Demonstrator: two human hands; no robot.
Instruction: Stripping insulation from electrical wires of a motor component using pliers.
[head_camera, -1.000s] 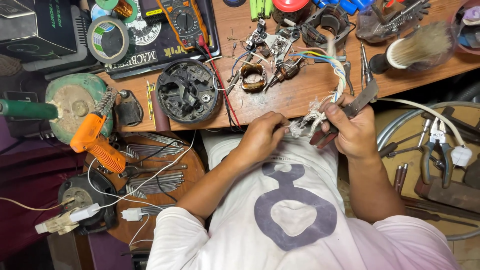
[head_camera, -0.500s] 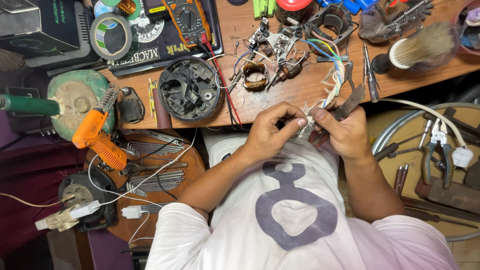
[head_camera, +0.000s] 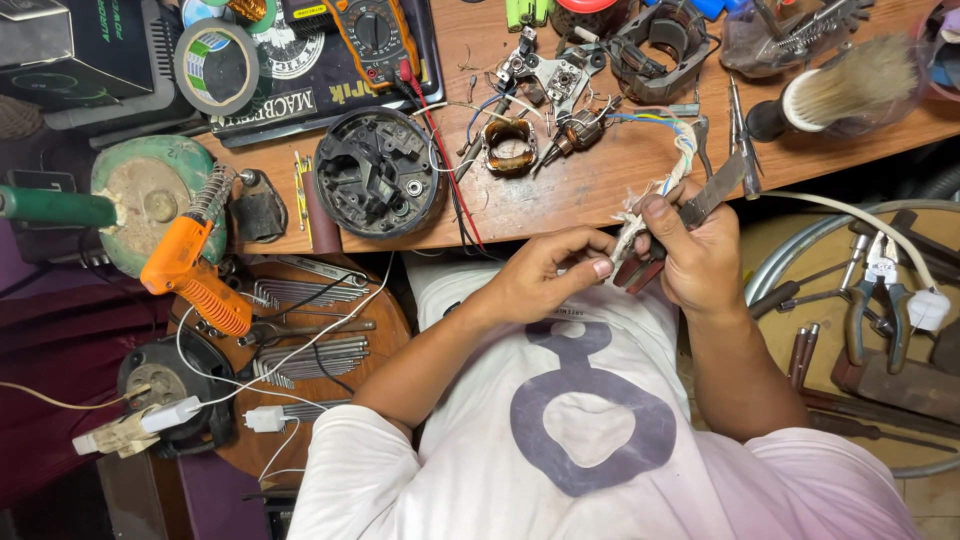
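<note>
Looking down over a white T-shirt (head_camera: 590, 440) with a dark emblem. Just beyond it, both hands meeting at the near edge of the wooden counter (head_camera: 560, 205). Left hand (head_camera: 545, 275) pinching closed on the frayed end of a white sleeved wire bundle (head_camera: 655, 195). Right hand (head_camera: 700, 255) gripping red-handled pliers (head_camera: 690, 215), thumb pressing against the same bundle. Bundle trailing away across the counter toward a copper-wound coil (head_camera: 510, 145) and small motor parts (head_camera: 550, 75). Wire-end work appearing mid-way: sleeve partly frayed, motor lying in pieces, nothing reassembled. Farther left, a round black motor housing (head_camera: 378, 172) lying open. At the far edge, an orange multimeter (head_camera: 375, 35) and a roll of tape (head_camera: 216, 65); far right, a bristle brush (head_camera: 845, 90).
</note>
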